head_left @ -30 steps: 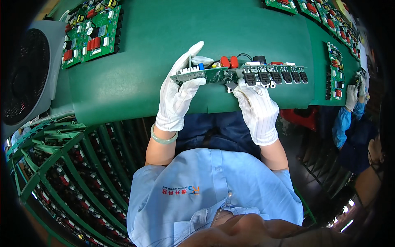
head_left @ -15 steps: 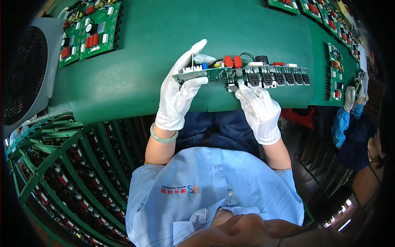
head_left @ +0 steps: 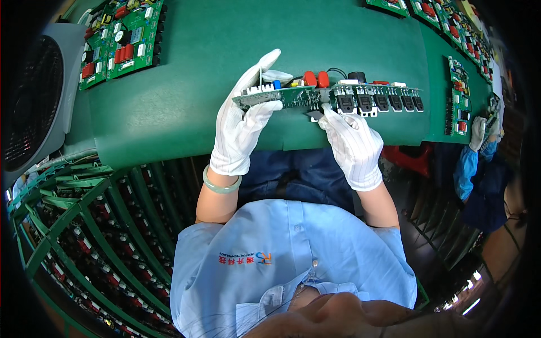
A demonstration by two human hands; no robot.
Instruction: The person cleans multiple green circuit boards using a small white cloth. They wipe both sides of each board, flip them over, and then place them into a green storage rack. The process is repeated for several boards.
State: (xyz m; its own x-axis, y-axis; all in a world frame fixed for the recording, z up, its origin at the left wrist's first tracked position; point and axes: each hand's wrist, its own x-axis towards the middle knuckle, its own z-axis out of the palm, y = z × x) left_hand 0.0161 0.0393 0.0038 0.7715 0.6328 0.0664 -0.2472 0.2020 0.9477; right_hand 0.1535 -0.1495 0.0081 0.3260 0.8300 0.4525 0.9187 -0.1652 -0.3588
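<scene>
A green circuit board (head_left: 296,98) is held tilted above the green table, its underside facing me. My left hand (head_left: 239,132), in a white glove, is closed around the board's left end, thumb below and fingers behind. Red and white components stand on the far side, and a row of black transistors (head_left: 381,102) lines the right part of the near edge. My gloved right hand (head_left: 352,146) is at the middle of that edge, left of most transistors. Its thumb and fingers pinch a small dark flat piece (head_left: 314,115), whose kind I cannot make out.
More circuit boards (head_left: 134,42) lie at the far left, others (head_left: 459,96) at the right. A grey fan (head_left: 67,84) stands at the left edge. Lower left is a green rack (head_left: 96,219) filled with boards. A co-worker's gloved hand (head_left: 478,134) shows at far right.
The board and both hands have shifted very slightly left and away from me. My right fingertips have moved up a little against the board's edge, and the dark piece has turned slightly.
</scene>
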